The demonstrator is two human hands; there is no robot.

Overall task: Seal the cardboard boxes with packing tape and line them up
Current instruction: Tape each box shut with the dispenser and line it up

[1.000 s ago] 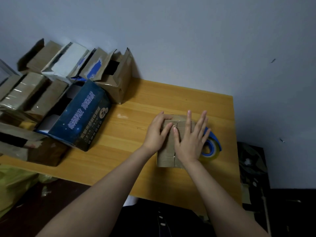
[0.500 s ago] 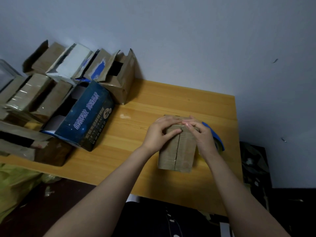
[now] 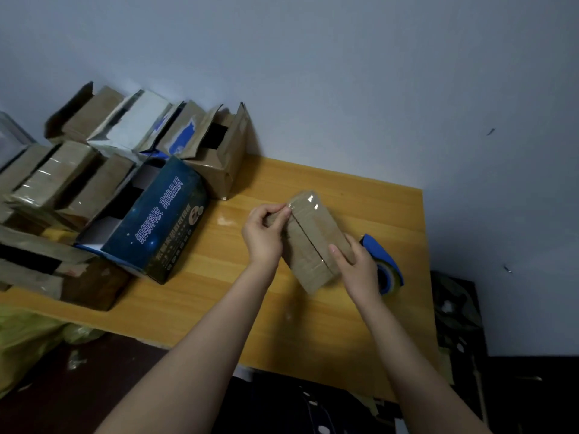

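Small cardboard box [image 3: 313, 239]: it is sitting at mid-bench between both hands, its long axis slanting from 11 o'clock to 5 o'clock. A dark seam is running down its top, and glossy tape is shining across the far end.
Hard to tell: whether the box is resting on the bench [image 3: 344, 333] or being tilted just off it. Its underside and right flank are staying out of sight.
Left hand [image 3: 264, 236]: the fingers are curling, and the grip is pinching the box's far-left edge, thumb and forefinger meeting beside the seam.
Right hand [image 3: 357, 261]: the grip is wrapping the near-right corner, with the thumb lying on top and the fingers going behind the cardboard.
Tape dispenser [image 3: 385, 261]: blue, it is lying at 4 o'clock of the box and is partly covered by the right hand.
Change: half a second ago the box was lying square to the viewer with both hands meeting at its far end. Now it is turning anticlockwise, and the right hand is sitting nearer.
Blue printed box [image 3: 156, 227]: it is gaping open at 9 o'clock.
Pile of open boxes [image 3: 94, 158]: it is crowding 10 o'clock and is cut off at the left border.
Yellow bag [image 3: 25, 339]: it is showing below the bench edge at 8 o'clock.
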